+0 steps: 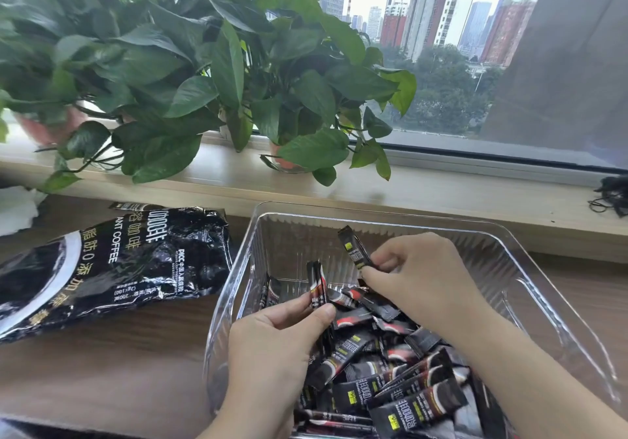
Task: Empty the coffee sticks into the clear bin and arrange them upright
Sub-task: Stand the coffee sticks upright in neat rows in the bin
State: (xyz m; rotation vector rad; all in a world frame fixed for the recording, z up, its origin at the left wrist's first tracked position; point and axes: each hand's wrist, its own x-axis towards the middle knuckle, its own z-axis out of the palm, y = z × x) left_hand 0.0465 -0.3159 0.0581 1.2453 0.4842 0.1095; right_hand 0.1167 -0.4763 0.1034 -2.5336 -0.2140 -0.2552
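Note:
The clear bin stands on the wooden table in front of me. Several black coffee sticks lie jumbled in its near half. My left hand is inside the bin near the left wall, pinching a couple of sticks held upright. My right hand is further back in the bin and grips one stick that tilts up and to the left. The black coffee bag lies flat and crumpled on the table left of the bin.
Potted plants with large leaves stand on the window sill behind the bin. A black tangled item lies at the sill's far right. A torn bag strip lies behind the bag.

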